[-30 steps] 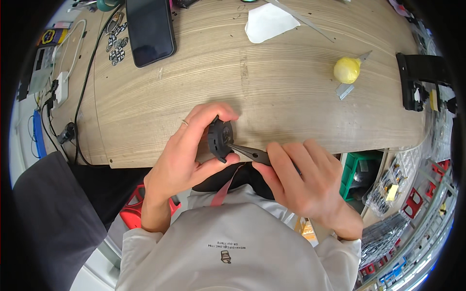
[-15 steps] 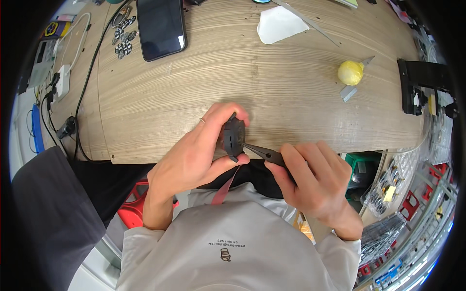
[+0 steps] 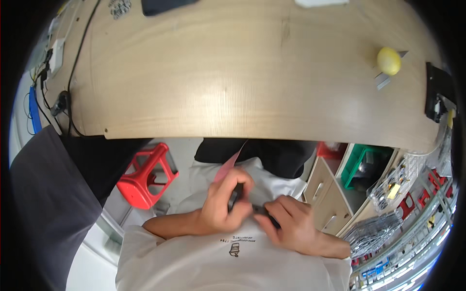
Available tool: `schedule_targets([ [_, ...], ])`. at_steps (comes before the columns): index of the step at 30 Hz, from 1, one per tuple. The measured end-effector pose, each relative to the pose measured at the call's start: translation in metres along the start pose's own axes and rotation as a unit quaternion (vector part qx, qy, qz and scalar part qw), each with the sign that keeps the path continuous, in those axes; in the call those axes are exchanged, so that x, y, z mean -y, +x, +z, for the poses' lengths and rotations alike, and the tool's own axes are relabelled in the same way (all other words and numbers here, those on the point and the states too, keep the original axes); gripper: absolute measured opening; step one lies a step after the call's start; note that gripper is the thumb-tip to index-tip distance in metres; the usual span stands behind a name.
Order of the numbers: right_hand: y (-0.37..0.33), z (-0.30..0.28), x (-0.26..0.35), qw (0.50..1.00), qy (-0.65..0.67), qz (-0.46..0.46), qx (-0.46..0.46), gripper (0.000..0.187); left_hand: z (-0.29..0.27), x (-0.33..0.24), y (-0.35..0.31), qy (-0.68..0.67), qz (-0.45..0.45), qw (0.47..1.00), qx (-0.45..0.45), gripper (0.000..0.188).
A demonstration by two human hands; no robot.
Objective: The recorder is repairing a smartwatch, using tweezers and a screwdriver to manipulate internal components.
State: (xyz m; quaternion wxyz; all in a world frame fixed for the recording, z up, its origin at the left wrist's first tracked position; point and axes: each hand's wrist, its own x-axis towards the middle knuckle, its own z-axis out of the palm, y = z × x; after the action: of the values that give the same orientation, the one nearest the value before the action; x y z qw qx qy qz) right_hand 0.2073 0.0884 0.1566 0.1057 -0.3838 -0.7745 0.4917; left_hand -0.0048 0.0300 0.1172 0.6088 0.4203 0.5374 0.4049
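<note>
Close to my shirt front, my left hand (image 3: 224,206) is curled around a small black device (image 3: 236,195) with a rounded edge. Thumb and fingers cover most of it, and motion blurs the rest. Beside it, on the right, my right hand (image 3: 290,224) grips a dark pointed hand tool (image 3: 266,213). The tool's tip points at the device, but blur and my left thumb hide whether they touch. Both hands are off the table, between its front edge and my chest.
The wooden table (image 3: 204,92) lies ahead, bearing a yellow ball with a blade (image 3: 389,60), a phone (image 3: 165,5) and a black cable (image 3: 80,63). A red stool (image 3: 148,179) stands lower left. Drawers (image 3: 325,194) and a green bin (image 3: 357,167) are at right.
Both hands have drawn back from the table edge toward my chest, still holding the device and the tool. The view has tipped down, so the table sits higher and the red stool shows more.
</note>
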Motion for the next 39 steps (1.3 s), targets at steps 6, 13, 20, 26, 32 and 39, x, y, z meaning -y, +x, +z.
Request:
schedule_targets([
  [6, -0.031, 0.077, -0.03, 0.97, 0.131, 0.195, 0.056, 0.025, 0.009, 0.067, -0.02, 0.048, -0.174, 0.983, -0.016, 0.041],
  [13, -0.028, 0.073, -0.028, 0.921, 0.244, 0.281, 0.113, 0.025, 0.008, 0.074, -0.022, 0.019, -0.249, 0.968, -0.001, 0.054],
  [20, -0.035, 0.046, -0.032, 0.884, 0.288, 0.342, 0.137, 0.027, -0.005, 0.085, -0.021, -0.203, -0.428, 0.863, -0.178, 0.047],
  [26, -0.032, 0.033, -0.032, 0.857, 0.317, 0.375, 0.156, 0.027, -0.008, 0.092, -0.015, -0.329, -0.392, 0.838, -0.191, 0.044],
  [32, -0.014, 0.013, -0.041, 0.881, 0.326, 0.326, 0.106, 0.025, -0.01, 0.044, 0.005, -0.373, -0.398, 0.835, -0.071, 0.047],
  [39, 0.0, -0.008, -0.046, 0.868, 0.431, 0.204, 0.138, 0.027, -0.015, -0.01, 0.036, -0.307, -0.278, 0.91, 0.035, 0.07],
])
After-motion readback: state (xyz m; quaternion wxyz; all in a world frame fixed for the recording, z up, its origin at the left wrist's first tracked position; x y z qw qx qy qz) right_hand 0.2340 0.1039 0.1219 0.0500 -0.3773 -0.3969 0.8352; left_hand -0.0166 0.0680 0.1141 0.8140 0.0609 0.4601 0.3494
